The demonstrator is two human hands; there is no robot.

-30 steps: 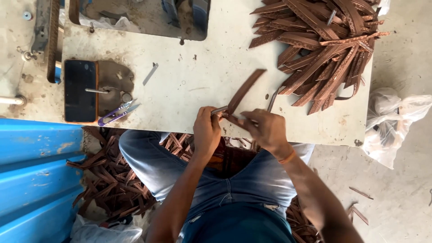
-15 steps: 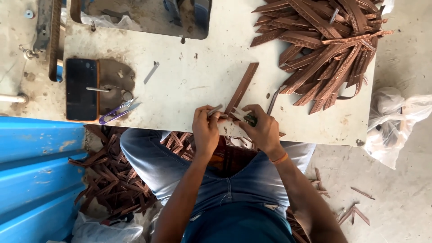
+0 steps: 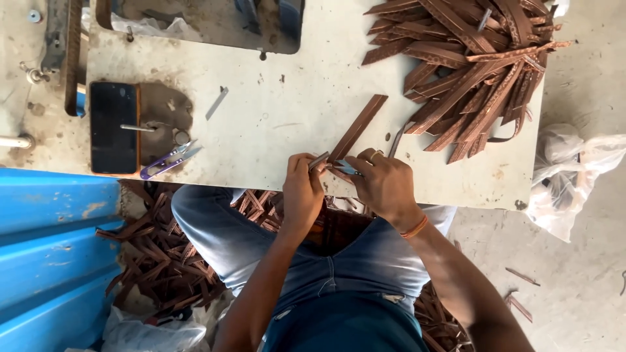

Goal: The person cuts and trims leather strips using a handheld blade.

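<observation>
Now your left hand (image 3: 303, 189) and right hand (image 3: 385, 186) pinch the brown strip (image 3: 355, 129); white bag (image 3: 564, 176) beyond your right fingers, contents unclear.

Strip's (image 3: 355, 128) near end hidden under fingers (image 3: 365, 161); pile (image 3: 469, 58) cut off at top.

Matt brown leather strip (image 3: 357, 128), scuffed pale tabletop (image 3: 274, 117), glossy black phone (image 3: 113, 127), faded denim jeans (image 3: 339, 261).

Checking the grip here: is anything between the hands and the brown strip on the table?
Nothing visible. The left hand and right hand both hold the near end of the brown strip at the table edge.
</observation>
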